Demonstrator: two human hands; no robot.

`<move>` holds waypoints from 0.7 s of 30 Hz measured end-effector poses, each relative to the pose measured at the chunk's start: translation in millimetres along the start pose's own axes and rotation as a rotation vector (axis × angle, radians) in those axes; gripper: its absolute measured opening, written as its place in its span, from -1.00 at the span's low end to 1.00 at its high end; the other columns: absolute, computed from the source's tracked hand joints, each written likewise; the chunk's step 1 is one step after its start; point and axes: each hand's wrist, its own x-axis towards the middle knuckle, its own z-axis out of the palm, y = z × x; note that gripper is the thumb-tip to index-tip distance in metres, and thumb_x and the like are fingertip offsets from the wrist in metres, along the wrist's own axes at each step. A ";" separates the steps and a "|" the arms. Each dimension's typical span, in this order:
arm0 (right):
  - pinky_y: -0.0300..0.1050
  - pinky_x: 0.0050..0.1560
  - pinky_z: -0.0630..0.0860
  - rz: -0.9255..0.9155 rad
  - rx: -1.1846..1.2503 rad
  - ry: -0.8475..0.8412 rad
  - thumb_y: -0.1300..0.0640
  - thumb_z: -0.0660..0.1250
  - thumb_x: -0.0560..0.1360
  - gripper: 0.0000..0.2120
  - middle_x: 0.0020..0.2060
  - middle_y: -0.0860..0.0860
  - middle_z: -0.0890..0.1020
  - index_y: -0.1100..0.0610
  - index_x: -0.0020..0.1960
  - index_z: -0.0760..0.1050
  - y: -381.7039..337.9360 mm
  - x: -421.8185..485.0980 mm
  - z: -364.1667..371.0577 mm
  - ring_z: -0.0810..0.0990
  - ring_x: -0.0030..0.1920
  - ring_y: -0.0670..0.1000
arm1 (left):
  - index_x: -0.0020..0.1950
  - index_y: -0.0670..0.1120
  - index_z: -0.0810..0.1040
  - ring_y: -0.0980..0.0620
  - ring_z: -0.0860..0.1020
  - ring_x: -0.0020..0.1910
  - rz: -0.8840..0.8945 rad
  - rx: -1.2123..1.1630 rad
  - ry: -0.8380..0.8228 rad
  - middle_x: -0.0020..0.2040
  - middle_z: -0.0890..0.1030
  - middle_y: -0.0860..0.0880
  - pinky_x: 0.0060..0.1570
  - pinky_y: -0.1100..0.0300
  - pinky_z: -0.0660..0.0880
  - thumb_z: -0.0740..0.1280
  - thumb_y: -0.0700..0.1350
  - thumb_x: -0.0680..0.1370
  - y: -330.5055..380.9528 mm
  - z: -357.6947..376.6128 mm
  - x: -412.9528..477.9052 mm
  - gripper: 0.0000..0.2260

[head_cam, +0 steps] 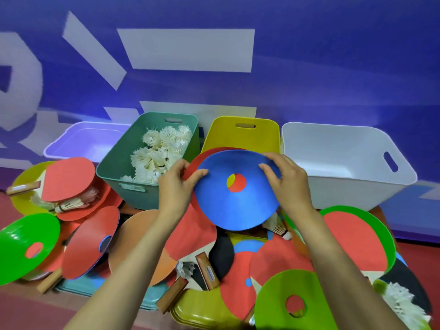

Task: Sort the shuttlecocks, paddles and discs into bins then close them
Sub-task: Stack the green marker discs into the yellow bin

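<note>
Over the red floor (14, 313), left hand (177, 184) and right hand (289, 184) pinch a blue disc (238, 206); the red disc (192, 163) beneath may slip.

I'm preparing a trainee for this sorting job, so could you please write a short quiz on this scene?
1. True or false: the teal bin holds shuttlecocks.
2. What colour is the top disc gripped by the left hand and the right hand? A green, B blue, C yellow.
3. Fill in: the rightmost bin is ____.
Key: 1 true; 2 B; 3 white.
</note>
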 end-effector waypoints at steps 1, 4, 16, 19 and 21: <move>-0.17 -0.07 0.44 0.032 -0.019 -0.013 0.15 0.35 0.50 -0.79 -0.02 0.10 0.65 0.20 0.11 0.57 1.7 7.9 0.3 0.58 -0.05 0.04 | -0.40 -0.02 0.26 0.16 0.25 -0.48 -0.008 -0.007 0.015 -0.48 0.25 0.06 -0.43 0.27 0.20 0.47 -0.06 0.42 3.5 0.9 5.9 -0.61; -0.09 -0.10 0.46 0.107 -0.047 -0.034 0.15 0.33 0.53 -0.83 -0.05 0.10 0.65 0.19 0.08 0.57 7.6 34.5 2.0 0.60 -0.07 0.13 | -0.36 -0.06 0.32 0.15 0.26 -0.45 -0.049 -0.015 0.023 -0.46 0.32 0.05 -0.39 0.22 0.19 0.36 -0.05 0.52 5.7 8.2 25.9 -0.68; 0.04 -0.07 0.39 0.309 -0.312 -0.190 0.39 0.06 0.48 -0.68 0.08 0.21 0.53 0.24 0.18 0.41 37.6 122.8 46.0 0.50 0.03 0.28 | 0.28 -0.20 0.44 -0.27 0.51 0.13 0.112 0.740 -0.543 0.13 0.52 -0.25 0.08 -0.07 0.42 0.11 -0.30 0.57 -12.5 70.3 110.0 -0.69; 0.02 -0.13 0.39 0.309 -0.349 -0.272 0.38 0.08 0.49 -0.74 0.02 0.21 0.55 0.23 0.10 0.42 56.2 129.2 74.8 0.49 -0.01 0.26 | 0.31 -0.21 0.39 -0.27 0.50 0.18 0.095 0.858 -0.667 0.18 0.54 -0.26 0.09 -0.07 0.43 0.07 -0.34 0.55 -23.3 91.2 114.5 -0.65; 0.01 -0.17 0.37 0.296 -0.358 -0.333 0.38 0.09 0.49 -0.75 0.02 0.21 0.55 0.23 0.11 0.42 69.5 133.8 93.3 0.51 0.00 0.25 | 0.22 -0.23 0.43 -0.26 0.51 0.19 0.064 0.857 -0.752 0.17 0.54 -0.26 0.08 -0.04 0.44 0.08 -0.34 0.54 -36.0 103.2 118.3 -0.70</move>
